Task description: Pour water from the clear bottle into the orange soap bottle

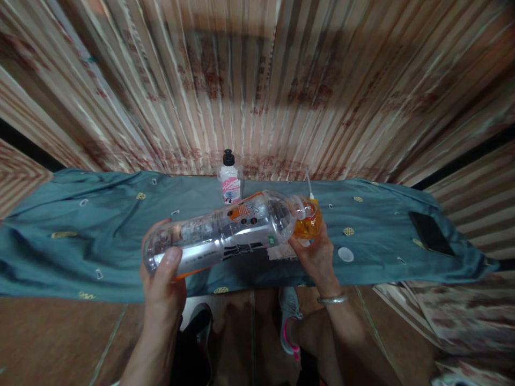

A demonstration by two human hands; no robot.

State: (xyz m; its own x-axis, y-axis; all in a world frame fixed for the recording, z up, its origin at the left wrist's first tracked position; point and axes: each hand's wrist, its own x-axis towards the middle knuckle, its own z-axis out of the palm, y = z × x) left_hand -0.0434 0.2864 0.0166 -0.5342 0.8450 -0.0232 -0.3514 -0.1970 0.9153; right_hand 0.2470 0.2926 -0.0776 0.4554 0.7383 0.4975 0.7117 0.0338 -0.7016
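My left hand (163, 284) is clamped around the base end of a clear plastic drink bottle (241, 225), thumb on the near side, and the bottle lies aslant above the teal patterned cloth (116, 236), its neck pointing to my right. My right hand (318, 262) is closed on a small container of amber liquid (309, 229) right at that neck. The drink bottle's wall looks thin and slick, so too hard a squeeze could buckle it, and too loose a hold could let it roll or swing out of line. If I tip the amber container carelessly, I judge its liquid could spill onto the cloth or run towards the black phone-like slab (431, 233). A jerk of the drink bottle might also knock over the black-capped squeeze bottle (231, 187) standing just behind it. My left fingertips are hidden behind the plastic, and most of my right fingers are behind the amber container. I can't tell whether the two mouths touch or merely overlap in sight, nor whether the thin pale tube (309, 182) is fixed to the container. A pale printed piece (279, 253) is mostly covered.
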